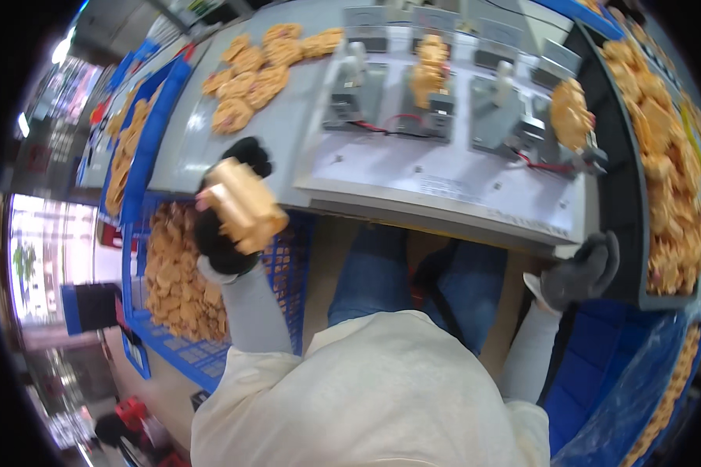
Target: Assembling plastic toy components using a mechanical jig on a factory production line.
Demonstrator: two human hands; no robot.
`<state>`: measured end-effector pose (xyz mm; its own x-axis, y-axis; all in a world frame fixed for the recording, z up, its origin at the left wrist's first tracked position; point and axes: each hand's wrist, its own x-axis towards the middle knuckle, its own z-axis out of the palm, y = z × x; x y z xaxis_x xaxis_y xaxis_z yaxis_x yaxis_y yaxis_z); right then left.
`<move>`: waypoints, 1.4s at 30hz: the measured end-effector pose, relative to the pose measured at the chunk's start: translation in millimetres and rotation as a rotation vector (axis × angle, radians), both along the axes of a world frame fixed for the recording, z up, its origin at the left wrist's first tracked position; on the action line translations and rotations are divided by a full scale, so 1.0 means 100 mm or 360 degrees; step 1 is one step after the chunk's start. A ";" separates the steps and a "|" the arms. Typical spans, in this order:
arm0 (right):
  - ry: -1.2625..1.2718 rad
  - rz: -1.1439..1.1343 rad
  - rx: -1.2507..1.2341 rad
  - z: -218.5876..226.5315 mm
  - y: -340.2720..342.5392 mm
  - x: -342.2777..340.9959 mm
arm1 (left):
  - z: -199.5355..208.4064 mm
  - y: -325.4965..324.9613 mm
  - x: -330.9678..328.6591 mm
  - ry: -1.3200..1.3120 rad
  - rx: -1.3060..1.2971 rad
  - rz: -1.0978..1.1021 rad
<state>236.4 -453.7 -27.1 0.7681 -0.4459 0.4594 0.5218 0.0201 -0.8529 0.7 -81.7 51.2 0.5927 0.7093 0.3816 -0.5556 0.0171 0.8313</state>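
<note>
My left hand (pixel 230 241), in a black glove, is closed around a tan moulded plastic part (pixel 245 201). It holds the part above a blue crate, off the table's near edge. My right hand (pixel 584 274), in a dark grey glove, is at the table's front right corner beside a black bin. Its fingers are stretched out and nothing shows in them. Grey test fixtures (pixel 502 117) stand on a white board (pixel 444 183) in front of me. One tan part (pixel 428 71) sits upright in a middle fixture, and another (pixel 571 114) is at the rightmost fixture.
Several tan parts (pixel 249 78) lie grouped on the grey table (pixel 187 152). Below left, a blue crate (pixel 167 338) holds a heap of them. The black bin (pixel 635 194) at right is full too. A blue tray (pixel 152 132) edges the table's left.
</note>
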 end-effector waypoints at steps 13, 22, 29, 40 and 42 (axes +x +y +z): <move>-0.0209 0.1292 -0.1670 0.71 1.49 -0.21 | -0.25 -0.01 -0.05 0.0585 -0.0330 -0.0636; -0.0160 0.1331 -0.1477 0.62 1.52 -0.17 | -0.27 -0.45 0.47 -0.0357 -0.0021 -0.0384; -0.0240 0.1262 -0.1307 0.72 1.20 -0.29 | 0.03 -0.67 1.09 0.0116 0.0804 -0.0857; -0.0047 0.0213 -0.1524 0.31 0.11 0.24 | -0.13 -0.73 1.07 0.0059 0.0780 -0.0936; -0.0027 0.0265 -0.1391 0.21 0.06 0.28 | -0.13 -0.74 1.03 0.0103 0.0738 -0.0949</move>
<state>264.4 -447.5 -6.4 0.7816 0.1862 0.5953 0.5829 -0.5577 -0.5909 103.8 -155.5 38.4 0.8569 0.0372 0.5141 -0.5116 -0.0600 0.8571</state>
